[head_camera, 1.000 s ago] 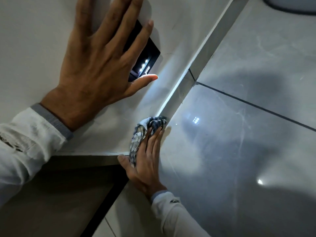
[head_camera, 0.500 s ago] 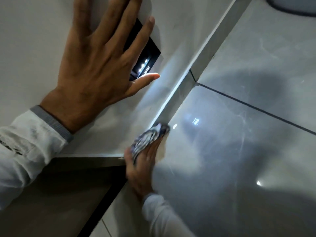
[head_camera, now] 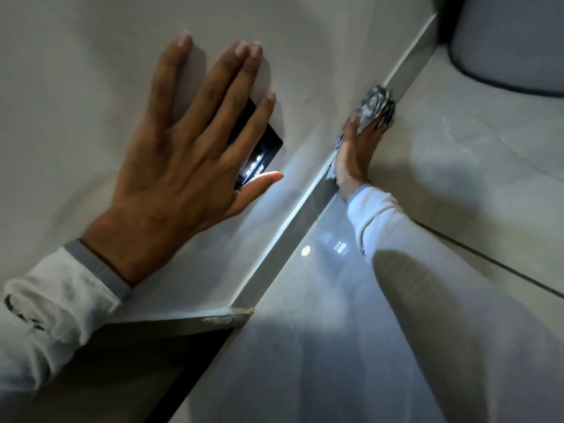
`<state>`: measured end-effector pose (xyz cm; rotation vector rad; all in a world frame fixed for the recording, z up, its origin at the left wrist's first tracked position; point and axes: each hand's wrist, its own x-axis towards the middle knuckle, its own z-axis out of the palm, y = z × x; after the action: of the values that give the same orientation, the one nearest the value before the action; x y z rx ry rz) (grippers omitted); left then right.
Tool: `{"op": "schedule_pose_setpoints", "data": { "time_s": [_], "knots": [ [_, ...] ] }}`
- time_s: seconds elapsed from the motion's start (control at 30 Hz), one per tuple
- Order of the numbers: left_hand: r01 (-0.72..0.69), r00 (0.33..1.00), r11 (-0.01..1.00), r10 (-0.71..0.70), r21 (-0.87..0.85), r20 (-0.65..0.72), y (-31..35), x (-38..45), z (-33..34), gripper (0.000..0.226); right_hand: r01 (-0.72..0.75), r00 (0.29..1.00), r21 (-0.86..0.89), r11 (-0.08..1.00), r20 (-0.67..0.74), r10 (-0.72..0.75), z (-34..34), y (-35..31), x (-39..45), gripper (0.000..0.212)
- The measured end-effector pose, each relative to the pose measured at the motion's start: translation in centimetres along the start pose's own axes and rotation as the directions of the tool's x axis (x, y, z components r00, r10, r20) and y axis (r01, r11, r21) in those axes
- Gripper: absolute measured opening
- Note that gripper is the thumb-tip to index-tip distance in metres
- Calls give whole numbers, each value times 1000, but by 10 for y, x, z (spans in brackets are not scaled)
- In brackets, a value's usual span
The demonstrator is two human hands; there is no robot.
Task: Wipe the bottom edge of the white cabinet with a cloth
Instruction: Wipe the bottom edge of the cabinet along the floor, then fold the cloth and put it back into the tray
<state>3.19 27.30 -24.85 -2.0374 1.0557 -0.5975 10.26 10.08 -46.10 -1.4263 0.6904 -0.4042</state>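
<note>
The white cabinet (head_camera: 76,87) fills the upper left, and its bottom edge (head_camera: 293,221) runs diagonally from the chipped lower corner up to the right. My left hand (head_camera: 183,166) lies flat on the cabinet face with fingers spread, partly covering a black panel. My right hand (head_camera: 357,151) presses a blue-and-white patterned cloth (head_camera: 374,106) against the bottom edge, far along it toward the upper right. The cloth is bunched under the fingers and sticks out past the fingertips.
A black panel with small lit LEDs (head_camera: 259,157) sits on the cabinet face under my left fingers. Glossy grey floor tiles (head_camera: 457,166) with a dark grout line (head_camera: 494,264) lie on the right. A round grey object (head_camera: 512,41) stands at the top right. A dark recess (head_camera: 106,377) opens at the lower left.
My right hand has slid the cloth along the bottom edge, away from the near corner toward the upper right. My left hand stays flat on the cabinet. The view has shifted.
</note>
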Motion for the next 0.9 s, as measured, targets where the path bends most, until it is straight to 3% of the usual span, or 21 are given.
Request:
{"op": "schedule_pose_setpoints", "data": {
  "time_s": [0.17, 0.23, 0.3, 0.4, 0.5, 0.53, 0.6, 0.7, 0.77, 0.8, 0.87, 0.9],
  "knots": [
    [9, 999, 1000, -10, -19, -42, 2, 2, 2, 81, -13, 995, 17, 1000, 102, 11, 5, 24, -127, 61],
    [-12, 999, 999, 11, -34, -32, 1, 2, 2, 83, -3, 998, -46, 999, 64, 6, 11, 32, -178, 61],
    [-24, 1000, 998, 25, -54, 11, 0, 1, -3, 83, -148, 986, -17, 989, 74, 149, 14, 28, -211, 61],
    [-21, 998, 986, 31, -167, 55, -1, 3, -22, 78, -432, 882, 111, 895, 261, 393, -4, 10, -220, 42],
    [14, 999, 915, 6, -403, 47, -6, 13, -48, 65, -724, 690, 383, 573, 410, 597, -46, -23, -203, 33],
    [72, 997, 846, -41, -528, 70, -9, 18, -59, 62, -776, 625, 467, 425, 477, 617, -64, -41, -195, 37],
    [270, 962, 580, -187, -769, 198, -16, 27, -84, 53, -808, 565, 549, 214, 617, 547, -96, -89, -181, 46],
    [535, 829, 123, -268, -836, 491, -30, 40, -116, 37, -749, 640, 645, 151, 645, 417, -124, -162, -167, 55],
    [699, 681, -174, -131, -693, 720, -41, 47, -136, 31, -722, 683, 651, 236, 615, 394, -133, -216, -158, 61],
    [758, 583, -361, 1, -544, 812, -44, 52, -145, 31, -705, 706, 633, 320, 585, 399, -135, -238, -153, 59],
    [739, 425, -663, 319, -121, 847, -59, 65, -158, 32, -647, 763, 554, 524, 480, 434, -136, -282, -140, 50],
    [689, 411, -724, 413, 20, 813, -66, 72, -163, 29, -614, 789, 515, 598, 410, 457, -138, -298, -131, 45]
  ]
}}
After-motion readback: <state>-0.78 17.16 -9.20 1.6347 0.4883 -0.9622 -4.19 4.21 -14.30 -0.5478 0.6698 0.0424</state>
